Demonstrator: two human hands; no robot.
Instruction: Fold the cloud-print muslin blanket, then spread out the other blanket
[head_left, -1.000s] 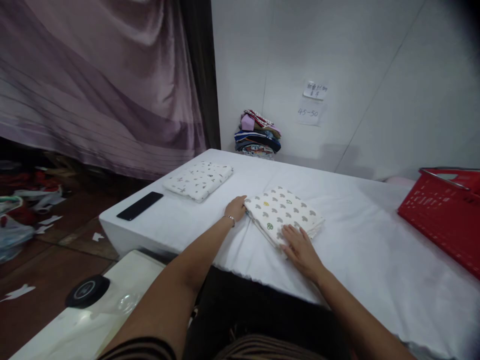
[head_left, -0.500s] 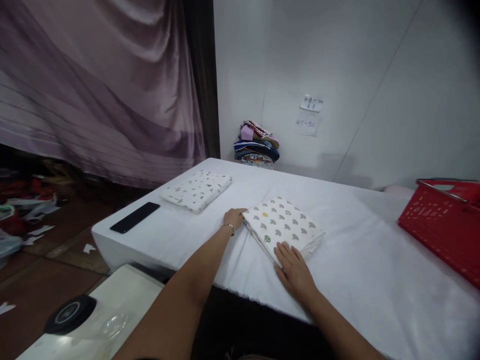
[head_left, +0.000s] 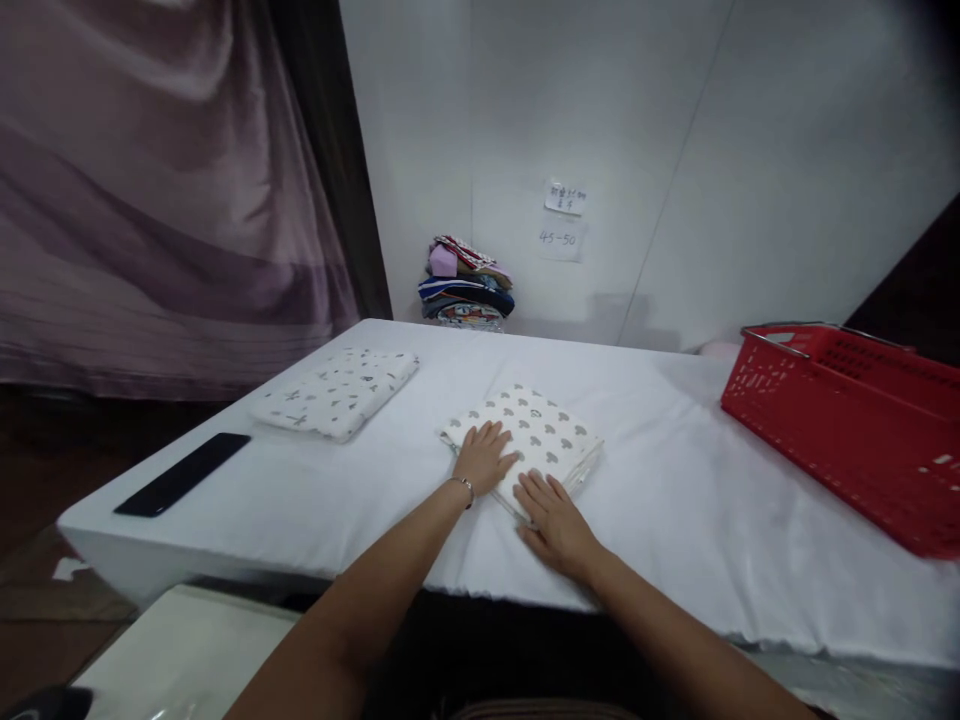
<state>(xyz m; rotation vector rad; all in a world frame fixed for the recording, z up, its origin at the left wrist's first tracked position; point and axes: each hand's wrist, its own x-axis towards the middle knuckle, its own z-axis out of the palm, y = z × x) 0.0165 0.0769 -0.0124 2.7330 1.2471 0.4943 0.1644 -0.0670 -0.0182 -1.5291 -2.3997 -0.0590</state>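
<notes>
A folded white cloth point(head_left: 536, 425) with a grey mushroom-like print lies on the white-covered table in front of me. My left hand point(head_left: 484, 458) rests flat on its left part, fingers spread and pointing away from me; a bracelet circles that wrist. On the near right edge of the cloth lies my right hand point(head_left: 555, 525), palm down with its fingers stretched out. Both hands press on the top layer without gripping it. Farther left, a second folded white cloth point(head_left: 341, 390) with small dark motifs lies flat, out of reach of either hand.
A black phone-like slab point(head_left: 184, 474) lies by the table's left edge. A red plastic basket point(head_left: 840, 430) stands on the right. Behind the table is a stack of folded fabrics point(head_left: 466, 285) against the wall. A pale surface point(head_left: 187, 650) stands low at the near left.
My left hand has left the cloth's left corner and now lies flat on top of it. My right hand stays near the front right edge. The view has turned right.
</notes>
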